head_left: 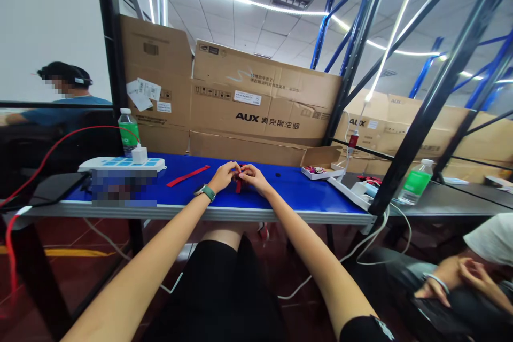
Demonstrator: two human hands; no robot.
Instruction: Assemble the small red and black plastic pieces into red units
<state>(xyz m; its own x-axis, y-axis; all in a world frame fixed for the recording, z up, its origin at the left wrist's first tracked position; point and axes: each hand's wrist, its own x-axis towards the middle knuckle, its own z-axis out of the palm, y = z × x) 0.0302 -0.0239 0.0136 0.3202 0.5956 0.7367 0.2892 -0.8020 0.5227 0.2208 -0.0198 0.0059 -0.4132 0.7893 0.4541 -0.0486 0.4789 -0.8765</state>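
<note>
Meeting over the middle of the blue table [302, 191], the left hand [225, 176] and right hand [256, 178] pinch a red strip [238, 187], fingertips narrowed together. Its visible end points from between them toward the table's near edge, about equally close to both hands.

Both bare hands are up at the blue tabletop [200, 197], the left hand [223, 178] and right hand [255, 179] meeting fingertip to fingertip, pinching a narrow red fabric-looking strip [239, 187] that dangles below the fingers. Can't really make out the dark bit up there. Going off the hands: another long flat red strip [188, 176] lies at 9 o'clock, with a white plastic power strip [94, 164] further out. Tiny black piece [278, 175] at 3, then an open shallow cardboard box [325, 156]. Big brown printed cardboard panel [264, 91] at 12.
</note>
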